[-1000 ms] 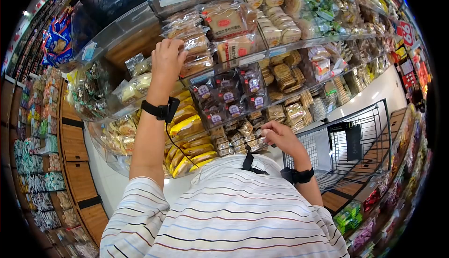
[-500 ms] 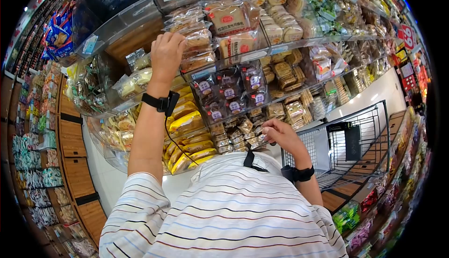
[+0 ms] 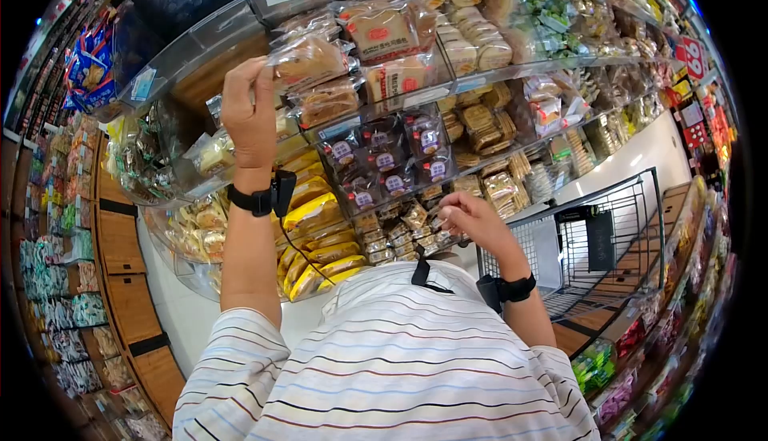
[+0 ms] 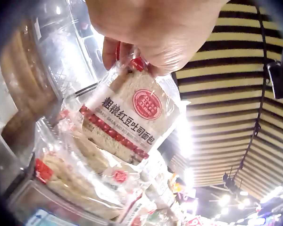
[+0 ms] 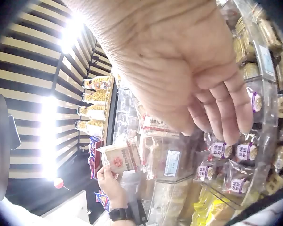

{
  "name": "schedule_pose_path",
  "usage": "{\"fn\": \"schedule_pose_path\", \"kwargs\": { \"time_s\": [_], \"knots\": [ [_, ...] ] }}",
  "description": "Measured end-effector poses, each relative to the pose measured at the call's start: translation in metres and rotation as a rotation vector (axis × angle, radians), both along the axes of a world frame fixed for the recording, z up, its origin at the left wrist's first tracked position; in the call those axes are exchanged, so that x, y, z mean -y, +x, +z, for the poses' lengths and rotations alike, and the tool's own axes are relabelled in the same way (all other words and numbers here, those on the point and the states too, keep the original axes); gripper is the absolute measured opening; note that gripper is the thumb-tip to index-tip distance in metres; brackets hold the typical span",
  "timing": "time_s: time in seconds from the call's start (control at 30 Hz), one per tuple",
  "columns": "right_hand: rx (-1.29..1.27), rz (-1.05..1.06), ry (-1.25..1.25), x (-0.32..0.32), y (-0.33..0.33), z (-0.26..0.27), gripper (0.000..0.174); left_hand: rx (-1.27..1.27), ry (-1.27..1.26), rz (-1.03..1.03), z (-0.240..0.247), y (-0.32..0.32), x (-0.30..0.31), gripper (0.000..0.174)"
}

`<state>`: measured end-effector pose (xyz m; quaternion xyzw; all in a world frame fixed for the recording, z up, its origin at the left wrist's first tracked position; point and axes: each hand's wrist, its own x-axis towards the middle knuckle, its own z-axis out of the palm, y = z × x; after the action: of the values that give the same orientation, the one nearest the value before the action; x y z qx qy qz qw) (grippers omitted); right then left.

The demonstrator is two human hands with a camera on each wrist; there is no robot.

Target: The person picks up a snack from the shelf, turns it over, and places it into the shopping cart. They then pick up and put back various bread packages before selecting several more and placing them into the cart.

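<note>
My left hand (image 3: 250,113) pinches a clear bag of sliced bread (image 3: 308,63) by its end, lifted and tilted over the other bread bags on the shelf. In the left wrist view the bag (image 4: 132,113) shows a red round logo, and the fingers (image 4: 115,54) grip its top corner. The right wrist view also shows the left hand (image 5: 112,186) with the bread bag (image 5: 122,157). My right hand (image 3: 480,223) hangs relaxed before the lower shelves, holding nothing; its loosely bent fingers (image 5: 221,106) appear close up.
Dark packets with purple labels (image 3: 384,161) sit below the bread, yellow packages (image 3: 320,213) lower left. A wire shopping cart (image 3: 612,241) stands at the right. Clear shelf edges (image 3: 416,105) curve across the display. Wooden cabinets (image 3: 132,281) line the left.
My left hand has moved left and now has a bread bag raised out of the stack. The right hand has shifted slightly left and up.
</note>
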<state>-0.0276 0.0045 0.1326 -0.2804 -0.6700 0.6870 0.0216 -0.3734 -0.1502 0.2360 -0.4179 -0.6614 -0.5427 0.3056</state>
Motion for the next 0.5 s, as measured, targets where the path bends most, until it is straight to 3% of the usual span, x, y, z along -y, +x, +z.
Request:
{"fn": "schedule_pose_path", "kwargs": {
  "time_s": [0.17, 0.27, 0.37, 0.5],
  "knots": [
    [-0.092, 0.005, -0.015, -0.003, -0.035, 0.029, 0.033, 0.349, 0.263, -0.119, 0.004, 0.021, 0.017, 0.009],
    [-0.276, -0.024, -0.069, 0.008, -0.063, 0.046, 0.045, 0.726, 0.208, -0.329, -0.018, 0.036, 0.025, 0.014],
    [-0.537, 0.014, -0.336, 0.018, -0.085, 0.054, 0.056, 0.972, 0.120, -0.442, -0.033, 0.066, 0.017, 0.015],
    [-0.443, -0.097, -0.366, 0.026, -0.095, 0.056, 0.056, 1.134, 0.022, -0.495, -0.047, 0.093, 0.013, 0.016]
  ]
}}
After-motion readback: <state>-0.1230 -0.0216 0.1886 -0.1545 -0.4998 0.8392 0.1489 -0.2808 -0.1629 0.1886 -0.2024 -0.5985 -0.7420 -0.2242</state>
